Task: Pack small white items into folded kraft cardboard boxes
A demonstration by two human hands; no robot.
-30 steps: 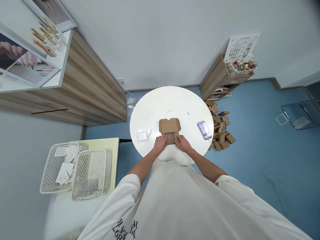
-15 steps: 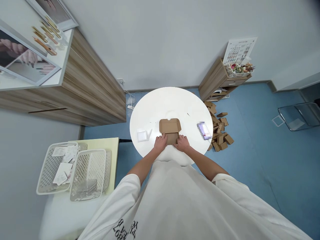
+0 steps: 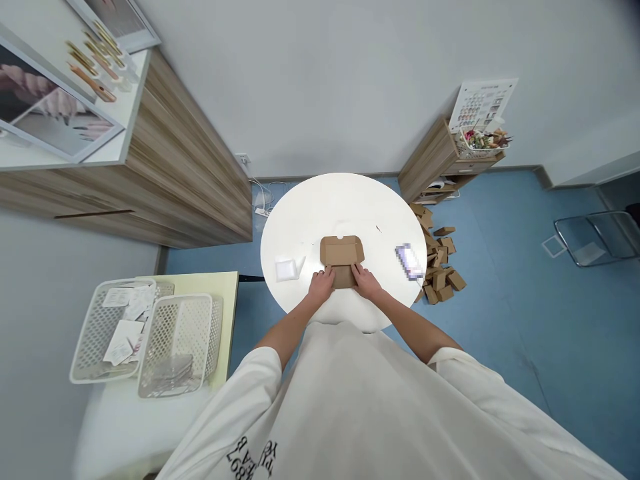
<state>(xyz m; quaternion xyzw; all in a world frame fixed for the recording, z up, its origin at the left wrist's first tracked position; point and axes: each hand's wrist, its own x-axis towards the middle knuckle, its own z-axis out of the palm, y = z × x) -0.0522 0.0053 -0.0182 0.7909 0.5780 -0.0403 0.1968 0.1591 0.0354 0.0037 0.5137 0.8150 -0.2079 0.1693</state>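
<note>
White and round, the counter [image 3: 345, 200] carries a blurred-out item [image 3: 410, 260] near its right rim that you can't identify. Brown cardboard, the box [image 3: 341, 250] lies opened out at centre. Your left hand [image 3: 321, 285] and right hand [image 3: 367, 283] clasp its near half from both sides, hiding the edges there. The right has crept farther up since a moment ago.

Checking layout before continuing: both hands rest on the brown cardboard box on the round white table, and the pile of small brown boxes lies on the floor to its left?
No: the head view shows the pile of small brown boxes on the floor right of the round white table. Left hand and right hand rest on the brown cardboard box.
</note>
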